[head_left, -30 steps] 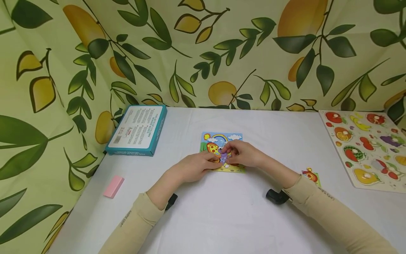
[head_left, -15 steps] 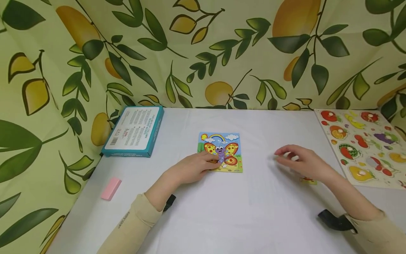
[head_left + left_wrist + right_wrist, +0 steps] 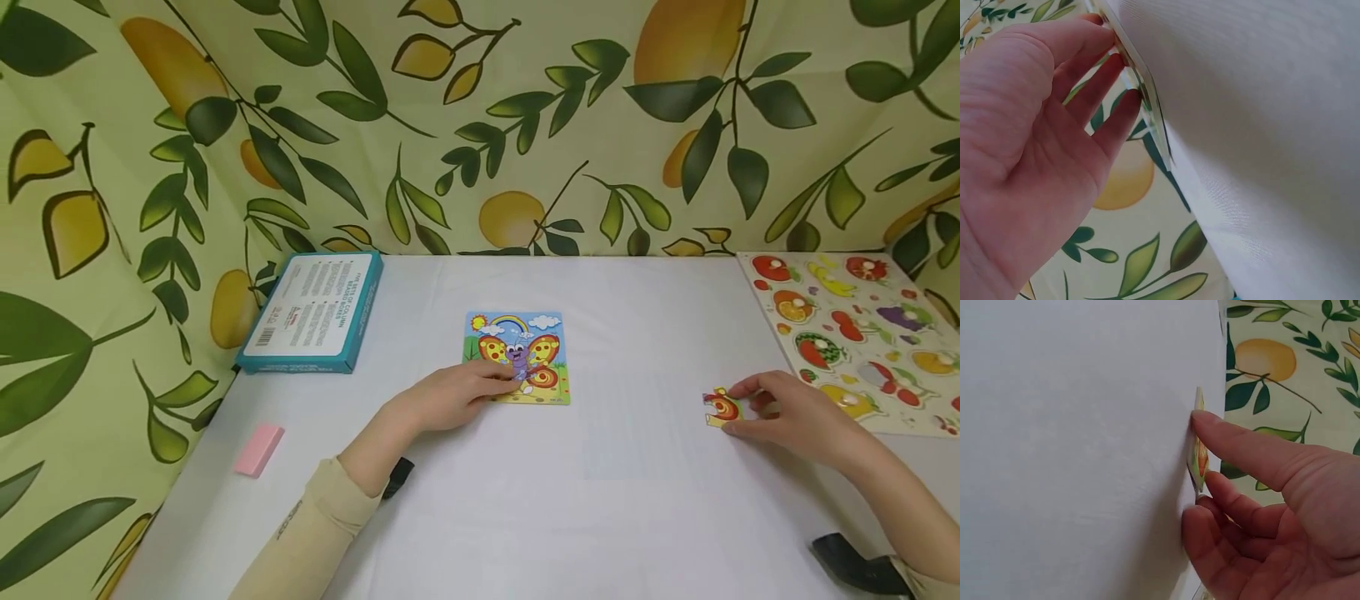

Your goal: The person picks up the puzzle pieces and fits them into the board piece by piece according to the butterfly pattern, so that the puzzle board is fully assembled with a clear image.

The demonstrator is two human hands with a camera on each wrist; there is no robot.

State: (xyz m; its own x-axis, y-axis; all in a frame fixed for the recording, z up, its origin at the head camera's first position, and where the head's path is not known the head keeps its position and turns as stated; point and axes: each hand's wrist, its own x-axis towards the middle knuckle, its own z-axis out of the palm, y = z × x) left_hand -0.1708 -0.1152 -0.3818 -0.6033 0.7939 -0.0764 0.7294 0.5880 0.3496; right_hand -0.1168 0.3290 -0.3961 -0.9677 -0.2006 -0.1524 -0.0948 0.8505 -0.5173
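Note:
A butterfly jigsaw puzzle [image 3: 551, 354] lies in the middle of the white table in the head view. My left hand [image 3: 453, 396] rests on its lower left part, fingertips touching the surface, and covers that corner. In the left wrist view the puzzle [image 3: 1147, 103] appears edge-on under the thumb and fingers. Off to the right, my right hand [image 3: 802, 417] pinches a small puzzle piece [image 3: 723, 408] with a red and orange swirl between thumb and fingers. The right wrist view shows this piece [image 3: 1200, 456] edge-on, close to the table surface.
A teal and white box [image 3: 311, 312] lies at the back left. Nearer the front left is a pink block [image 3: 259, 450]. A wooden fruit peg board [image 3: 862, 333] lies at the right. Patterned cloth [image 3: 525, 125] hangs behind and left of the table [image 3: 525, 500].
My right hand has left the puzzle, moved right and taken hold of the loose piece. My left hand has stayed on the puzzle. The head view has shifted slightly.

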